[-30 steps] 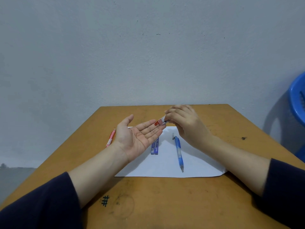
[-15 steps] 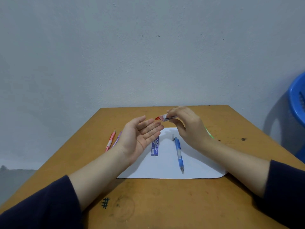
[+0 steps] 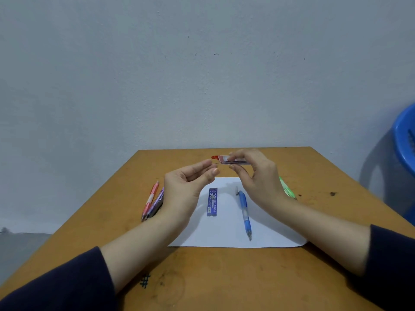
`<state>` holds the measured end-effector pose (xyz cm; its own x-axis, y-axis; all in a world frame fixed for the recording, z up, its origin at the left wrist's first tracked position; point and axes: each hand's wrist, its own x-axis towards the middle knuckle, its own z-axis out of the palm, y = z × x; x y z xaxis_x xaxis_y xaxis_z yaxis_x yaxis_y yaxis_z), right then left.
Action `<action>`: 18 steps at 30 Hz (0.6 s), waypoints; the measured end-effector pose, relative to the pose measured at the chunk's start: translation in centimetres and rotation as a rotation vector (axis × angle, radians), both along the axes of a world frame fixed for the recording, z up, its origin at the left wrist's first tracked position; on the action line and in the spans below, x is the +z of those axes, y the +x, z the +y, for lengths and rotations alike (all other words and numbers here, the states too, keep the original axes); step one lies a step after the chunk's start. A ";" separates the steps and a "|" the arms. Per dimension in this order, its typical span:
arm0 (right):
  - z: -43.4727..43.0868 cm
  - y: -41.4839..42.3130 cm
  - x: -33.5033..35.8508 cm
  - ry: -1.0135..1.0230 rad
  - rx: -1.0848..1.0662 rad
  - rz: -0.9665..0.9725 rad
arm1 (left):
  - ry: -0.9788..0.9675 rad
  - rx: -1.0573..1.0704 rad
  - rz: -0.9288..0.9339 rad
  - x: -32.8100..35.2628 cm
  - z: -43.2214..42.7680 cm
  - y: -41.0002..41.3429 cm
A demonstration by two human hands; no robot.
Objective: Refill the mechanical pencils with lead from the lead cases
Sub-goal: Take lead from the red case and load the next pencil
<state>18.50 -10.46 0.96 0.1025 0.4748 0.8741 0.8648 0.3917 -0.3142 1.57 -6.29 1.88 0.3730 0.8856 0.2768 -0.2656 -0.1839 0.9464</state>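
Note:
My right hand [image 3: 256, 176] holds a clear lead case with a red cap [image 3: 224, 158] level above the table, its open end pointing left. My left hand [image 3: 186, 189] pinches a thin lead [image 3: 216, 163] that sticks out of that case, thumb and forefinger closed on it. On the white paper [image 3: 224, 234] lie a blue lead case [image 3: 212, 202] and a blue mechanical pencil [image 3: 244, 212], tip toward me. A red pencil [image 3: 150, 199] and a purple pencil [image 3: 157, 202] lie left of the paper. A green pencil [image 3: 287, 188] is partly hidden behind my right wrist.
The wooden table [image 3: 224, 277] stands against a plain grey wall. A blue plastic chair [image 3: 404, 149] stands at the right edge of view. A small hash mark [image 3: 145, 281] is drawn on the table near my left forearm.
My left hand turned from an open upturned palm to a pinch on a lead at the case's mouth. My right hand lifted the case and levelled it.

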 end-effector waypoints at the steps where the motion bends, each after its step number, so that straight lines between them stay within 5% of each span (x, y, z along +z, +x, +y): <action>1: 0.0 -0.1 0.0 0.001 0.002 -0.004 | 0.002 0.008 0.002 0.0 0.0 0.0; 18: -0.1 -0.4 -0.1 -0.064 -0.006 0.040 | 0.121 0.118 -0.101 0.9 -0.1 -0.3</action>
<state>18.15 -10.54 0.87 0.1400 0.5293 0.8368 0.8533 0.3643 -0.3732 1.31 -6.39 2.80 0.2337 0.8796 0.4143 -0.3284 -0.3297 0.8851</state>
